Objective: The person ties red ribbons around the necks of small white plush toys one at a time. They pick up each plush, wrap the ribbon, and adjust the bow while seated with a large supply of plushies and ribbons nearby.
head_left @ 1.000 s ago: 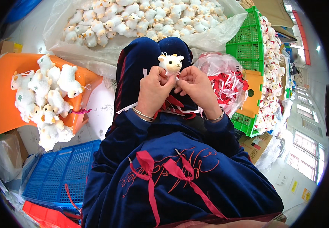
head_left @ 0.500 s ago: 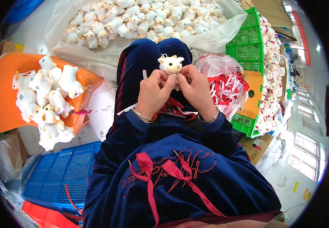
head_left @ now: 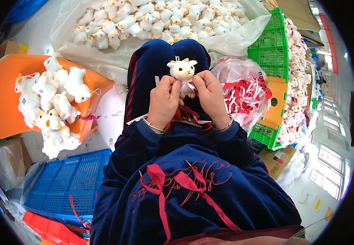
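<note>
Over my lap I hold a small white plush lamb (head_left: pixel 183 70) upright, its face and hanging loop pointing up and away from me. My left hand (head_left: pixel 164 99) is closed on its left side, thumb and fingers pinched just below the head. On the other side my right hand (head_left: pixel 211 94) pinches at the same height. A narrow pale ribbon (head_left: pixel 189 86) shows at the lamb's neck between my fingers, and a ribbon end pokes out beside my left hand. Red and white ribbons (head_left: pixel 189 115) lie in my lap under my wrists.
Ahead, many plush lambs (head_left: pixel 156 20) are heaped on a clear plastic sheet. At left, more lambs lie on an orange chair (head_left: pixel 1 98), near a blue crate (head_left: pixel 64 183). At right are a plastic bag of red and white ribbons (head_left: pixel 246 96) and a green crate (head_left: pixel 269 45).
My hands have spread slightly apart below the lamb's head, and more of the ribbon and body now shows between them. The whole view has shifted a little.
</note>
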### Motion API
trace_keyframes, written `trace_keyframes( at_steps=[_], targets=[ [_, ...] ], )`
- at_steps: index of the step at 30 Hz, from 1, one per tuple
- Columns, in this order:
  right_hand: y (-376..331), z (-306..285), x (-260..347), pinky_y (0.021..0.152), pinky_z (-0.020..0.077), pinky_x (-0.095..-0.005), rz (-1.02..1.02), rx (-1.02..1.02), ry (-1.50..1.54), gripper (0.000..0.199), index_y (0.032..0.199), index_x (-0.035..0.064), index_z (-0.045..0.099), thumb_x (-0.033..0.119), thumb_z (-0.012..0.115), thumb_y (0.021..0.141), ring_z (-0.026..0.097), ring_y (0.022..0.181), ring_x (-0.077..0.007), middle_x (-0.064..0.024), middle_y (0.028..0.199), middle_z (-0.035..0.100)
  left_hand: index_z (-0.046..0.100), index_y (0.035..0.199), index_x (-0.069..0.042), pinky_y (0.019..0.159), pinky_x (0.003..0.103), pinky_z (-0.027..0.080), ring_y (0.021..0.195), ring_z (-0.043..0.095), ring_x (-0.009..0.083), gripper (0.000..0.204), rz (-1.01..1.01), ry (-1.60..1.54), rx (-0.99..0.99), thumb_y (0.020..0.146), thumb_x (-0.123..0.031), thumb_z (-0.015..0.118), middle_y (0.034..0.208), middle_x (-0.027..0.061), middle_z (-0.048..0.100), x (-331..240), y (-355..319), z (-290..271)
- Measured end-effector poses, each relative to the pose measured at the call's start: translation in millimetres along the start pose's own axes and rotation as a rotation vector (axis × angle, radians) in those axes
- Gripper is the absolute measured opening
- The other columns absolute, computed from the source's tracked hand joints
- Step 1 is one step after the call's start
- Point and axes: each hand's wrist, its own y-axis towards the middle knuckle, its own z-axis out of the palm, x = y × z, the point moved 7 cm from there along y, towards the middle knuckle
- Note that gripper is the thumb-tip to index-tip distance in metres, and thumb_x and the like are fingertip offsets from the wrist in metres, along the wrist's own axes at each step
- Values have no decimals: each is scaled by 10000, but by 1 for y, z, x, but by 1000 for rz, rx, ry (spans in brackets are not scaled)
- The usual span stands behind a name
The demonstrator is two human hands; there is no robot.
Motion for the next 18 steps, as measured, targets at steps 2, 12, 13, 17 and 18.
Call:
trace_keyframes(
  at_steps=[2, 12, 13, 17, 18],
  targets=[
    [2, -1, 2, 588, 463, -211, 33, 21, -4, 175, 974, 16, 594, 159, 570, 1072, 572, 646, -50, -8, 781, 641, 579, 955, -7, 474, 249, 485, 512, 621, 99, 150, -68, -51, 38, 1049, -125, 582, 699, 63, 683, 2, 2, 0],
    [5, 2, 12, 559, 472, -251, -44, 65, -102, 192, 957, -6, 594, 149, 569, 1067, 589, 631, -72, -27, 740, 641, 575, 852, -9, 512, 256, 500, 553, 614, 74, 232, -97, 103, -19, 928, -159, 735, 679, 53, 669, -8, 12, -1],
    [5, 2, 12, 560, 475, -253, -62, 76, -125, 195, 955, -5, 592, 150, 565, 1069, 589, 630, -74, -28, 742, 642, 575, 849, -8, 525, 262, 506, 565, 623, 81, 228, -59, 147, -36, 919, -148, 741, 677, 56, 668, -6, 13, -1],
    [5, 1, 2, 574, 469, -238, -92, 79, -96, 199, 962, 7, 584, 163, 546, 1081, 574, 634, -65, -16, 756, 633, 576, 847, -4, 563, 281, 519, 606, 653, 104, 215, 22, 292, -59, 900, -126, 745, 675, 70, 671, -10, 13, -1],
    [5, 1, -1, 578, 457, -225, -91, 82, -60, 194, 979, 21, 583, 175, 538, 1088, 560, 635, -54, -6, 763, 629, 577, 850, -4, 553, 280, 516, 593, 649, 105, 209, 5, 279, -57, 904, -124, 740, 675, 71, 672, -8, 13, 0]
  ],
)
